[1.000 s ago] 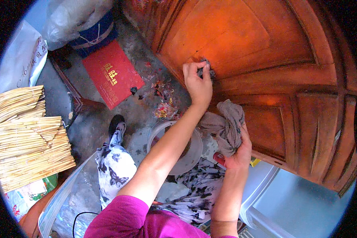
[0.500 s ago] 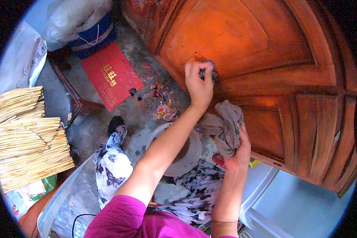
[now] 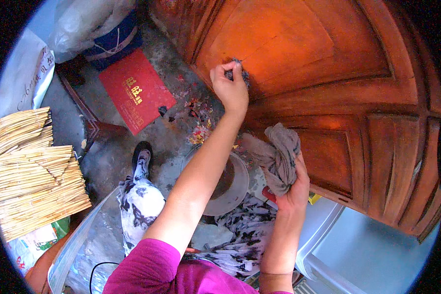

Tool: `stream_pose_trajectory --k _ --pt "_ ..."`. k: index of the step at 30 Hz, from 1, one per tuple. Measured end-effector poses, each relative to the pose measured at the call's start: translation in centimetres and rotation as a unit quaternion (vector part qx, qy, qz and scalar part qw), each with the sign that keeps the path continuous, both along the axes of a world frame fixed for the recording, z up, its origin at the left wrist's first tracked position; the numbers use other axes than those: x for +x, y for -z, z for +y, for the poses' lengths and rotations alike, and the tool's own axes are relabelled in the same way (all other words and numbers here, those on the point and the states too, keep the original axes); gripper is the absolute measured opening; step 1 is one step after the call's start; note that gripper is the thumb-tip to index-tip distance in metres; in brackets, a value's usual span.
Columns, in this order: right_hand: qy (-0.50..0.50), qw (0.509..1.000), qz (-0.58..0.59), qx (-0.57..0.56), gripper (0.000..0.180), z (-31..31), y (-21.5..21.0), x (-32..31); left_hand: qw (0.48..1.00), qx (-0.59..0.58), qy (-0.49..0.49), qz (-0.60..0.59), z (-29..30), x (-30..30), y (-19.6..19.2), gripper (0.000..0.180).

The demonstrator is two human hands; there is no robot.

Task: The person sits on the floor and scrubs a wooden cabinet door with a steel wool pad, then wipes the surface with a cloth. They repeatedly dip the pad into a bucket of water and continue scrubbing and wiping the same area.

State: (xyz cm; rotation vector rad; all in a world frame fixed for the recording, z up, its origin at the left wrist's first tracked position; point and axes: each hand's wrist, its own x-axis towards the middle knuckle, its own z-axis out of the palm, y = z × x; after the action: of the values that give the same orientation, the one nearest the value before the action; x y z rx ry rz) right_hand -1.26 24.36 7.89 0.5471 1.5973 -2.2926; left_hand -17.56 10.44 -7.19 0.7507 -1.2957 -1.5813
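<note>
A large brown wooden panel [image 3: 299, 73], carved with raised frames like a door, stands at the upper right. My left hand [image 3: 230, 93] pinches a dark grey scouring wad [image 3: 240, 73] against the panel's left part, near its edge; the fingers partly cover the wad. Lower and to the right, my right hand [image 3: 294, 188] grips a crumpled grey-brown rag [image 3: 279, 152] in front of the panel's lower section. A small red object [image 3: 268, 193] shows beside that palm, partly hidden. Below my left forearm sits a translucent round tub [image 3: 235, 191], its inside partly covered by the arm.
A red flat card or box [image 3: 134, 90] lies on the grey floor, with colourful scraps [image 3: 201, 132] nearby. Bundled straw-coloured sticks [image 3: 39, 181] are at left. A blue bag [image 3: 112, 46] stands at the upper left, and a pale blue plastic surface [image 3: 372, 245] at the lower right.
My left hand has slid left and slightly up across the panel with the scouring wad. The right hand and the rag stay nearly in place.
</note>
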Motion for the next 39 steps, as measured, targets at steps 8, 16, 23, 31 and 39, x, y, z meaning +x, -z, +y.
stream_pose_trajectory --k 8,16,23,31,39 --pt "0.02 0.999 0.014 0.03 0.048 0.2 -0.5 -0.2 0.99 -0.083 0.112 0.021 4.5 3.8 -2.4 0.01" --pt "0.066 0.997 0.012 0.039 0.049 2.2 -0.7 0.5 0.993 -0.083 0.075 0.043 3.1 3.0 -4.6 0.01" --pt "0.062 0.997 -0.014 0.033 0.047 1.5 -1.1 0.2 0.995 -0.055 0.069 -0.042 2.1 2.5 1.8 0.01" --pt "0.057 0.998 0.006 -0.013 0.041 1.0 -1.3 0.2 0.994 -0.063 0.081 -0.031 2.1 2.8 -1.3 0.011" --pt "0.011 1.0 0.004 0.015 0.047 0.0 -0.4 0.1 0.995 -0.04 0.086 -0.036 1.8 2.6 -0.9 0.011"
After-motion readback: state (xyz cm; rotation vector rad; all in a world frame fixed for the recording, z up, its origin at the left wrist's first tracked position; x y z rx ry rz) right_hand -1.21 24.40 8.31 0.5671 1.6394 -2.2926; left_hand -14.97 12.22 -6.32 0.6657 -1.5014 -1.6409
